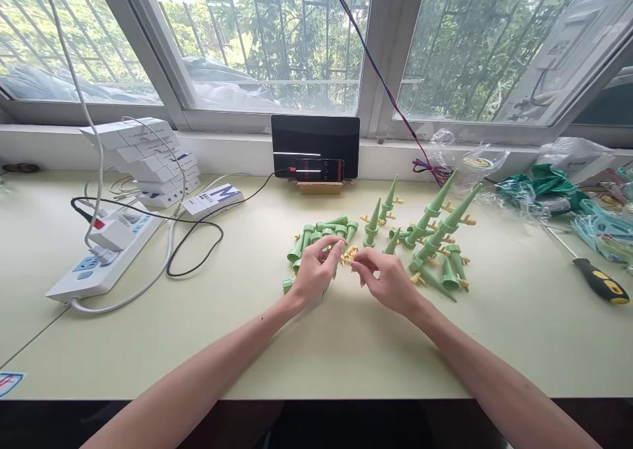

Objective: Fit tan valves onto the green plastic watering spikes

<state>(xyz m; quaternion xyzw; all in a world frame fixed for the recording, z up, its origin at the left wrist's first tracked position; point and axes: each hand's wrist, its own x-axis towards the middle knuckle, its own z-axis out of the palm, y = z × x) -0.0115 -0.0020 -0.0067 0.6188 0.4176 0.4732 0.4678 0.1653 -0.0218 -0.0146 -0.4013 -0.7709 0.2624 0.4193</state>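
My left hand (316, 269) is closed, its thumb and fingers bent around what looks like a green plastic watering spike, mostly hidden behind them. Close beside it, my right hand (388, 279) pinches a small yellow valve piece, partly covered by the fingertips. A little heap of yellow valves (349, 254) lies between the two hands. Behind and left of my left hand is a pile of green watering spikes (309, 233) without visible valves. To the right, several green spikes with yellow valves (435, 238) stand or lie on the table.
A black tablet (316, 139) leans by the window with a phone (321, 170) before it. At left are a power strip (106, 254), cables and stacked white boxes (148, 152). A screwdriver (601, 281) and plastic bags (539, 185) lie at right.
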